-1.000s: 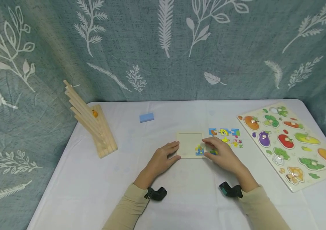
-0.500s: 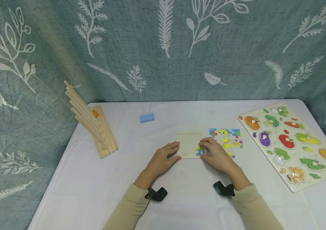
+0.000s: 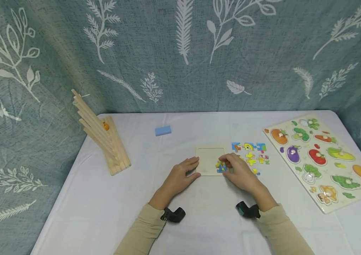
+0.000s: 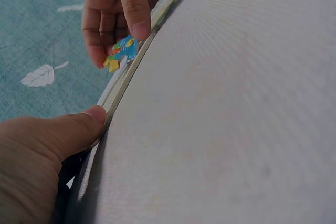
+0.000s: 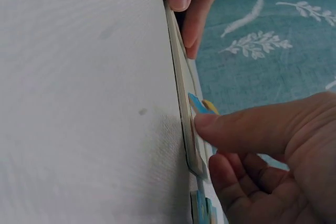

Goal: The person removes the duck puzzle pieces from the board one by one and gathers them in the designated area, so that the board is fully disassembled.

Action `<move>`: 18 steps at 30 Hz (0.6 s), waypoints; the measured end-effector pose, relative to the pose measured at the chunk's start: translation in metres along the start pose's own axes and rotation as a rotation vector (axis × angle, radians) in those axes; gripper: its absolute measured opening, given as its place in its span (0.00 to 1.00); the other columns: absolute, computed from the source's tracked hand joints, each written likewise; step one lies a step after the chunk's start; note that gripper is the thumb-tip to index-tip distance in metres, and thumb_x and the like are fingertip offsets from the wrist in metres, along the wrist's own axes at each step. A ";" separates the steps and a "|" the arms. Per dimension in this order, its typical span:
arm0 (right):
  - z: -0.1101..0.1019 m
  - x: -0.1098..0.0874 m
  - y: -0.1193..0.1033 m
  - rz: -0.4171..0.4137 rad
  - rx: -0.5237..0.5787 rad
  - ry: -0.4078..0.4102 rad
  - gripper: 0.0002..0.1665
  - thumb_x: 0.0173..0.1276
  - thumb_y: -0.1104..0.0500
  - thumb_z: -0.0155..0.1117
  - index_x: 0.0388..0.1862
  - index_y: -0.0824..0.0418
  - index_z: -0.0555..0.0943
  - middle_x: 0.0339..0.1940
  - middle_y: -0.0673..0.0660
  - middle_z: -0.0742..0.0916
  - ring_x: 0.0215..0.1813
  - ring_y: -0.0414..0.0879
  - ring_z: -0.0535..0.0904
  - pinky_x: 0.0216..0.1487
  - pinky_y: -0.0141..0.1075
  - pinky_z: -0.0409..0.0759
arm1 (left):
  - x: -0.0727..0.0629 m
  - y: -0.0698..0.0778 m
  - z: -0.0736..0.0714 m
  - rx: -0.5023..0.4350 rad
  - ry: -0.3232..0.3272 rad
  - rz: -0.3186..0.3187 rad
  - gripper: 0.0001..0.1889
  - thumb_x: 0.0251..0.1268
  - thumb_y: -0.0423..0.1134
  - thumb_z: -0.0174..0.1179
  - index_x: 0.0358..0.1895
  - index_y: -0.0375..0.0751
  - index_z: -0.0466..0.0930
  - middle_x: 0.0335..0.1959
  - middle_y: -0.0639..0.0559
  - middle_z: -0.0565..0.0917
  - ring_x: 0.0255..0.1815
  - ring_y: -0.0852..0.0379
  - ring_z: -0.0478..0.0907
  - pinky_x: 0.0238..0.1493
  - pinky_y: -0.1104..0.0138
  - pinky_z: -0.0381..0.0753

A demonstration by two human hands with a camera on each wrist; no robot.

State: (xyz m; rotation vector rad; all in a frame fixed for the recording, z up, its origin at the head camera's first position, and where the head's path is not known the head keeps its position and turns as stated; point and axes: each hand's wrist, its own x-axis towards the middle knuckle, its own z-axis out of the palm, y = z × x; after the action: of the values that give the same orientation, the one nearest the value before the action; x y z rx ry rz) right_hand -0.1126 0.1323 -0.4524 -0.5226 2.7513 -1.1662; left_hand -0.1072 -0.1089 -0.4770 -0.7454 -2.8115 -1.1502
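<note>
A small square wooden puzzle tray (image 3: 209,156) lies flat on the table. My left hand (image 3: 180,173) rests against its left edge, thumb and fingers spread along the rim. Over the tray's lower right corner my right hand (image 3: 242,173) pinches a blue and yellow jigsaw piece (image 3: 221,167) between thumb and fingertips. In the left wrist view the jigsaw piece (image 4: 125,51) tilts up above the tray's rim. The right wrist view shows my thumb on the piece's blue edge (image 5: 197,103). Several loose jigsaw pieces (image 3: 249,158) lie right of the tray, some hidden behind the right hand.
A large vegetable knob puzzle board (image 3: 298,170) lies at the right. A blue block (image 3: 162,130) sits near the back edge. At the left stands a wooden plank piece (image 3: 111,148) with slanted sticks. A patterned curtain (image 3: 199,85) hangs behind the table.
My right hand has moved left onto the piece at the tray's corner and now pinches it, slightly tilted. The left hand has stayed at the tray's left edge.
</note>
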 end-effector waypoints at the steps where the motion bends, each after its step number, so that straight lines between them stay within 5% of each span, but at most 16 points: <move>1: 0.000 0.000 0.000 -0.004 0.000 0.005 0.25 0.56 0.70 0.67 0.54 0.65 0.75 0.47 0.58 0.80 0.46 0.50 0.78 0.49 0.43 0.81 | 0.000 0.000 0.000 0.000 0.001 0.001 0.26 0.60 0.41 0.65 0.59 0.32 0.75 0.64 0.44 0.74 0.67 0.46 0.69 0.69 0.57 0.68; 11: -0.013 -0.004 0.001 0.031 0.038 0.007 0.26 0.58 0.68 0.68 0.57 0.64 0.75 0.49 0.58 0.81 0.48 0.50 0.78 0.50 0.43 0.81 | -0.001 -0.001 0.000 -0.001 -0.005 0.001 0.26 0.60 0.41 0.65 0.59 0.31 0.75 0.64 0.44 0.74 0.67 0.46 0.69 0.69 0.57 0.68; 18: -0.036 -0.020 0.022 0.049 0.035 0.040 0.25 0.60 0.67 0.66 0.58 0.65 0.76 0.48 0.59 0.81 0.48 0.51 0.79 0.50 0.44 0.81 | 0.000 -0.001 0.000 -0.002 0.005 0.007 0.26 0.60 0.41 0.65 0.59 0.31 0.75 0.64 0.44 0.74 0.67 0.46 0.69 0.69 0.57 0.68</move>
State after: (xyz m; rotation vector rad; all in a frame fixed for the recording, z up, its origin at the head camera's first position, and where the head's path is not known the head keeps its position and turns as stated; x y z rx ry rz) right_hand -0.1082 0.1773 -0.4434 -0.4309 2.7547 -1.2241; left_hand -0.1073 -0.1097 -0.4779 -0.7507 -2.8026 -1.1519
